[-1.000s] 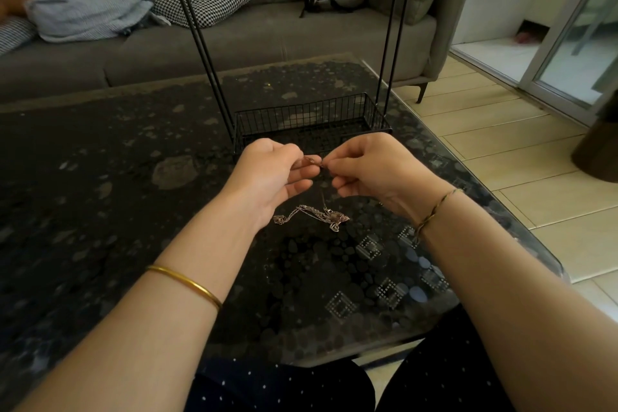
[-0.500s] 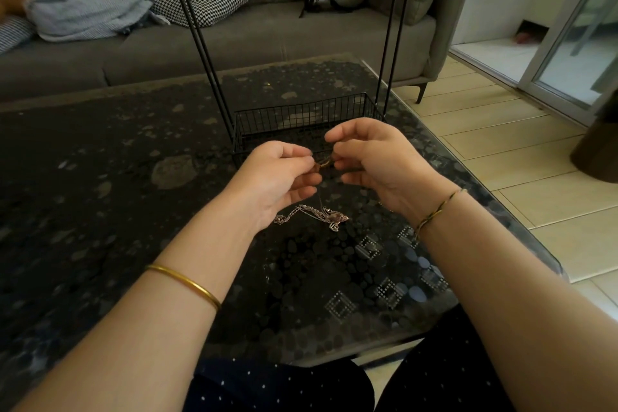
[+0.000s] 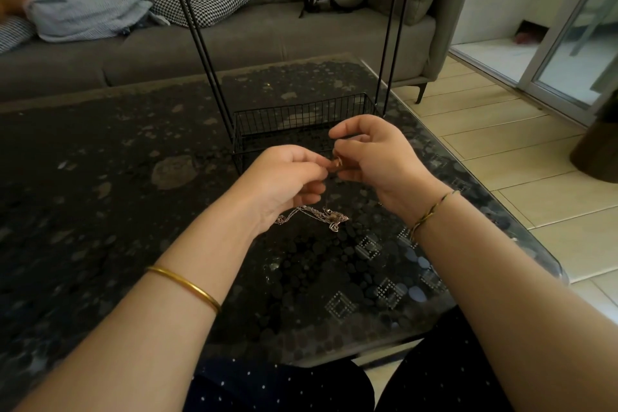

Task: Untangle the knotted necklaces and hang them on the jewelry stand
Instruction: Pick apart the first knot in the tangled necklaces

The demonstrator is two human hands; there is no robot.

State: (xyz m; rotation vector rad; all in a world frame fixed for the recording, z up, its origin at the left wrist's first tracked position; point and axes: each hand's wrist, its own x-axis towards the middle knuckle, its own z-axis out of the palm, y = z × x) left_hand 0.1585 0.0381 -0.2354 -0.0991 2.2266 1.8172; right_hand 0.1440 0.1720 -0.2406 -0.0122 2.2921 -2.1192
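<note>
Head view: wire basket (image 3: 301, 115) of the jewelry stand (image 3: 200, 43) right behind the hands, sofa (image 3: 267, 40) beyond. Grips clamped: left hand (image 3: 284, 177) and right hand (image 3: 378, 157) both pinch one necklace (image 3: 337, 162); tangled necklaces (image 3: 321, 216) lie on the table (image 3: 100, 211) beneath.

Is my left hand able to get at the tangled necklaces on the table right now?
Likely yes: the tangled necklaces lie bare on the table just under the left hand, nothing between. But it pinches a chain piece with the right hand.
</note>
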